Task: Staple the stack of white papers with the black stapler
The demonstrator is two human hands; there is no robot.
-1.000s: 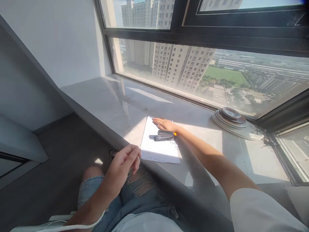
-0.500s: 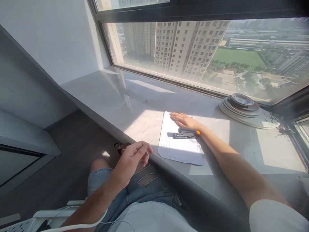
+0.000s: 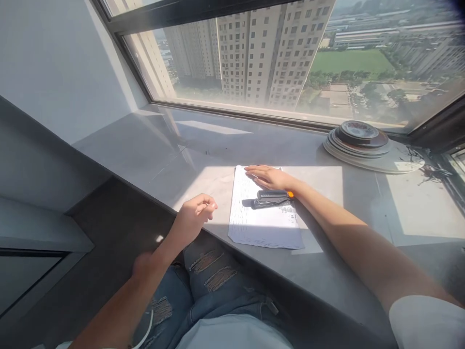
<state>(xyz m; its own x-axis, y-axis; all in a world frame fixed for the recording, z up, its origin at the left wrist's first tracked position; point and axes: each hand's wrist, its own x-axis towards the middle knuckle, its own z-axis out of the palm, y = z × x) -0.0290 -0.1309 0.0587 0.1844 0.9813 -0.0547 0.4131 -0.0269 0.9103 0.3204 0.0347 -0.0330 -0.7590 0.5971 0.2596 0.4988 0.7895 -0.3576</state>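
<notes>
A stack of printed paper sheets (image 3: 267, 232) lies on the windowsill. My right hand (image 3: 271, 178) rests flat on its far part, fingers stretched to the left. Just below that hand, on top of the sheets, sits a black stapler (image 3: 272, 198) with an orange end; the palm side of the wrist is close to it. My left hand (image 3: 198, 213) hovers by the sill's front edge, left of the paper, its fingers curled in with the thumb against them. Whatever may be inside those fingers is hidden.
A pile of stacked plates (image 3: 358, 140) stands at the back right of the windowsill (image 3: 174, 165). Thin dark twigs or wires (image 3: 434, 173) lie beside it in the corner. The window (image 3: 261, 63) runs along the back; the sill's front edge drops toward my knees.
My left hand has risen from over my lap toward the sill edge, and its fingers have curled in more. The right hand stays on the paper. The view has shifted slightly.
</notes>
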